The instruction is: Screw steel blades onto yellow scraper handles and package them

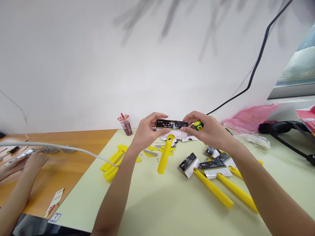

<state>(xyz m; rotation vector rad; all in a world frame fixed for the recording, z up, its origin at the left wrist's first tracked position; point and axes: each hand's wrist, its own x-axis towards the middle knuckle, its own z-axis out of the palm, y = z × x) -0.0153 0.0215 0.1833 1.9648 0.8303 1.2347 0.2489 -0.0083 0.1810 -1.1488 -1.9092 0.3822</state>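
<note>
My left hand (152,129) and my right hand (200,128) pinch the two ends of a black and white header card (172,125). A yellow handle (164,157) hangs below the card, its upper end against the white part. Both hands are raised above the pale green table (152,209). Carded yellow tools (214,188) lie to the right, under my right forearm. Loose yellow handles (113,164) lie to the left, beside my left forearm. Small yellow and grey pieces (150,153) rest behind the held handle.
A cup with a red straw (126,126) stands near the wall. A green and yellow screwdriver handle (198,126) is by my right hand. Pink plastic (251,117) and a black headset-like item (283,129) are at right. Another person's hands (36,160) work at left, behind a white cable (73,148).
</note>
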